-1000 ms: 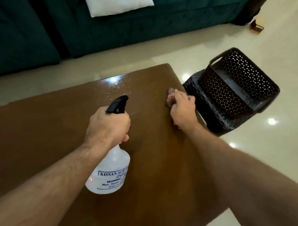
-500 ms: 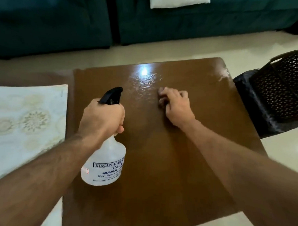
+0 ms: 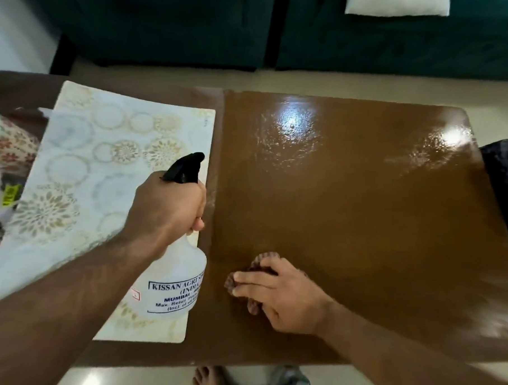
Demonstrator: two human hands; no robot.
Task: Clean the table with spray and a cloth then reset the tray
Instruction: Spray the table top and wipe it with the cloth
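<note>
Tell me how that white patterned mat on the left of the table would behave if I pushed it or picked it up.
The patterned mat looks thin and lies flat, so it would probably flex or droop when lifted by one edge. The brown tabletop is glossy and wet-looking, so a push would likely make it slide easily. It seems light for its size.

The right hand (image 3: 283, 295) has drawn the cloth (image 3: 253, 304) back across the surface (image 3: 364, 216), from the far side toward the person, now beside the spray bottle (image 3: 175, 286).
</note>
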